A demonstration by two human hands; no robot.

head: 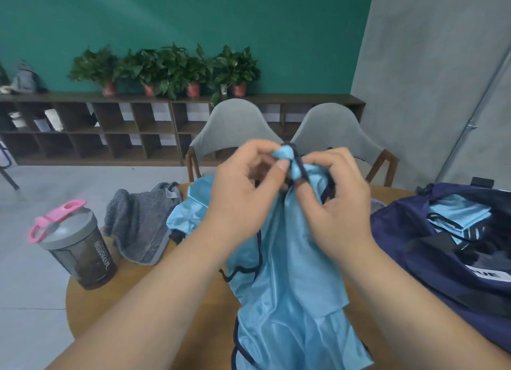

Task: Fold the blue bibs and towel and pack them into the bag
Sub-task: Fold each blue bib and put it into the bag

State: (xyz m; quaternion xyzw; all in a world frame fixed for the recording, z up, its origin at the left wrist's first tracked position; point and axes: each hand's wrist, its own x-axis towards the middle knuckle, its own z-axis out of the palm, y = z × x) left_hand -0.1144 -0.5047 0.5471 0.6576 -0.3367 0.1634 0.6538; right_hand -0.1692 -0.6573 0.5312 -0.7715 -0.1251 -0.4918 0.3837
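A shiny light-blue bib (pixel 293 281) with dark navy trim hangs from both my hands over the round wooden table (pixel 116 309). My left hand (pixel 243 192) pinches its top edge with thumb and fingers. My right hand (pixel 337 201) grips the bunched fabric and trim right beside it. More light-blue bib cloth (pixel 185 214) lies heaped behind on the table. A grey towel (pixel 141 226) lies crumpled to the left. At the right stands the open navy bag (pixel 414 248), with a folded blue bib (pixel 459 214) inside.
A dark shaker bottle (pixel 80 253) with a grey lid and pink clip stands at the table's left edge. Two grey chairs (pixel 235 129) face the far side. Behind them a low wooden shelf (pixel 91 126) carries several potted plants.
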